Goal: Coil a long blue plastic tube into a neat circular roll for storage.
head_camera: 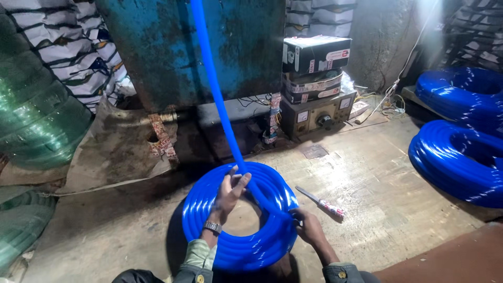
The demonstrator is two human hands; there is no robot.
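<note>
A coil of glossy blue hose (230, 246) lies on the floor just in front of me. One strand of hose (212, 73) rises from the coil steeply up past a blue metal machine and out of the top of the view. My left hand (229, 191), with a wristwatch on the wrist, grips this strand where it meets the far side of the coil. My right hand (308, 226) presses on the coil's right rim, fingers curled over the hose. A knife with a wrapped handle (322, 203) lies on the floor just right of the coil.
Two more blue hose coils (456, 157) are stacked at the right. Green hose coils (36, 115) stand at the left. The rusty blue machine (241, 47) stands behind, with boxes (314, 55) on a small electrical unit (317, 115) and loose wires beside it.
</note>
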